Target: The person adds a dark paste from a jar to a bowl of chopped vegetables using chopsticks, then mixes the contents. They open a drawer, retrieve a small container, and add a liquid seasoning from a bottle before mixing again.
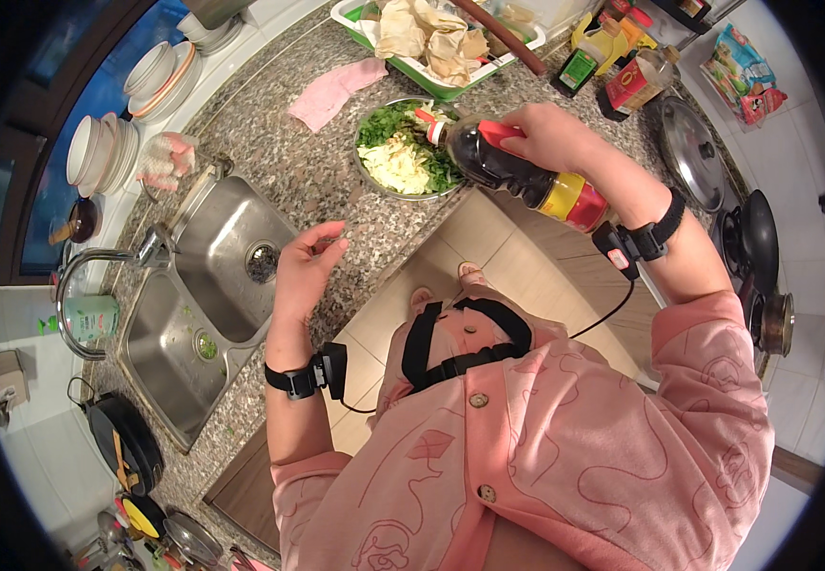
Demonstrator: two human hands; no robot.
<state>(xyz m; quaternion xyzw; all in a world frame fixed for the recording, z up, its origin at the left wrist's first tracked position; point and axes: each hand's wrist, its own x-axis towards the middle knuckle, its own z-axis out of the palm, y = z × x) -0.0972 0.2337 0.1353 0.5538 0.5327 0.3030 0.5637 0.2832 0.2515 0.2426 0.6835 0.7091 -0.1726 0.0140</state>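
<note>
My right hand (544,139) grips the red handle of a large plastic bottle of dark sauce (505,160). The bottle is tipped on its side, its neck over a round metal bowl (376,187). Dark liquid shows near the mouth, and the red cap (424,114) is flipped back. Inside the bowl lie chopped green leaves (391,121) and pale yellow scrambled-egg-like pieces (401,163), with dark spots on the food. My left hand (310,268) holds nothing; it hovers by the counter edge beside the sink, thumb and fingers slightly apart.
A double steel sink (230,235) with a curved tap (98,253) is at left. Behind the bowl are a pink cloth (337,89) and a green-white basket (441,91) with a wooden rod (505,36). Sauce bottles (633,82) and a metal lid (691,153) stand at right.
</note>
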